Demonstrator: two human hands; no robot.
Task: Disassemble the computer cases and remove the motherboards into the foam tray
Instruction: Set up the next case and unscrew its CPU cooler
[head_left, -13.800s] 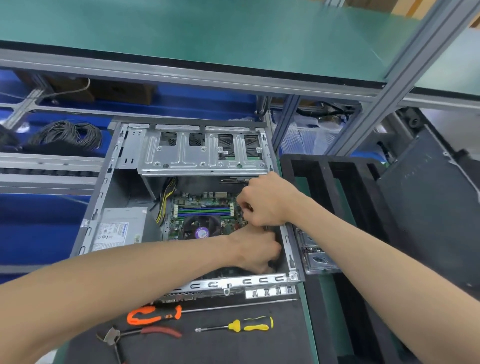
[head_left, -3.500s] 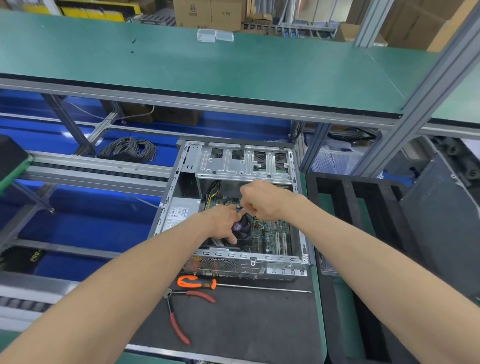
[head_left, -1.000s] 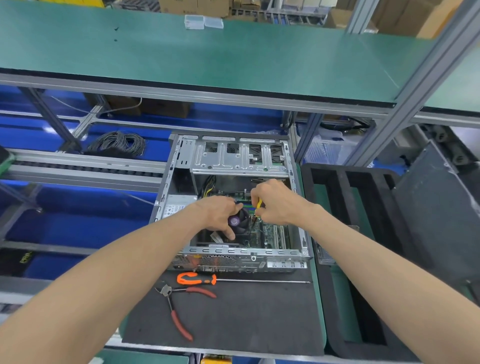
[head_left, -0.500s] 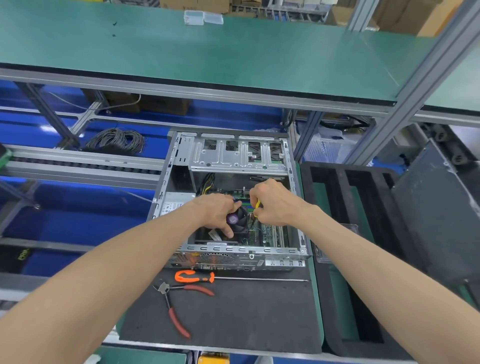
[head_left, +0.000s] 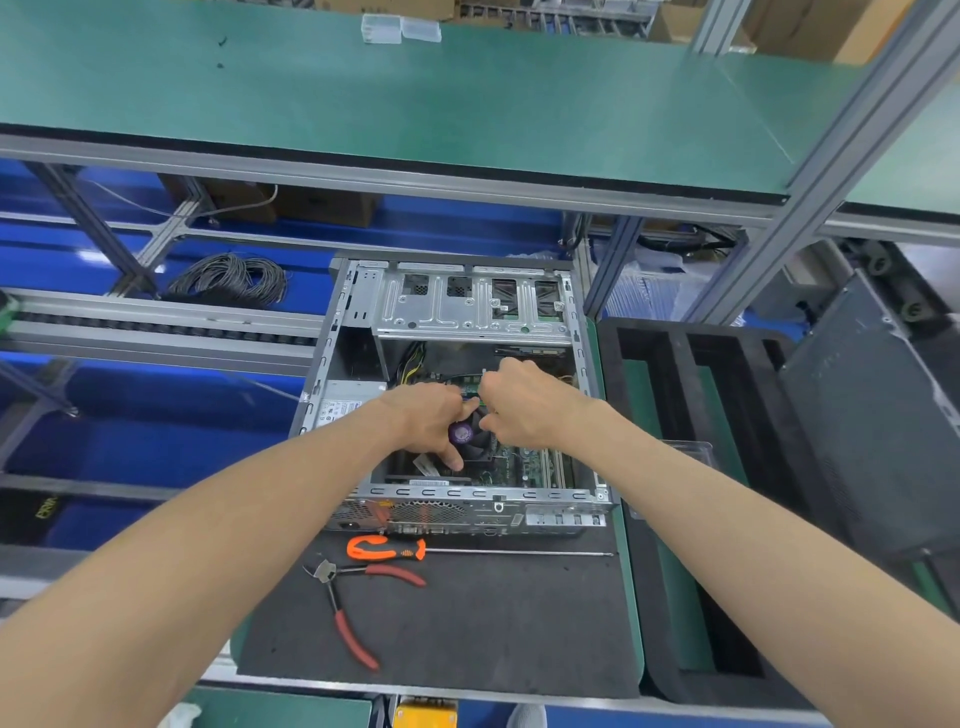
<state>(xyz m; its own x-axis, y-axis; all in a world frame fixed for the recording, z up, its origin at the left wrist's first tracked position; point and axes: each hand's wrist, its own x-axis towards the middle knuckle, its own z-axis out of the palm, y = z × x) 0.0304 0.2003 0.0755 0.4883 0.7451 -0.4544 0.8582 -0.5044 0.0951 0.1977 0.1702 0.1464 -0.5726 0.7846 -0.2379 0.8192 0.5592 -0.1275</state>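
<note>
An open computer case (head_left: 457, 312) lies on the black mat with its motherboard (head_left: 530, 465) still inside. My left hand (head_left: 423, 421) lies over the CPU fan (head_left: 470, 439), which has a purple sticker. Its fingers bend over the fan's far edge and its thumb reaches down the near side. Right beside it, my right hand (head_left: 524, 410) is curled tight around a small screwdriver that its fingers almost fully hide. The black foam tray (head_left: 675, 332) with long slots stands to the right of the case.
An orange-handled screwdriver (head_left: 384, 548) and red-handled pliers (head_left: 353, 613) lie on the mat (head_left: 493, 634) in front of the case. A grey side panel (head_left: 872, 415) leans at the right. The power supply (head_left: 345, 402) fills the case's left side. A green shelf (head_left: 415, 104) hangs overhead.
Both hands stay over the fan and have barely shifted. The yellow handle that showed between my right fingers is now hidden.
</note>
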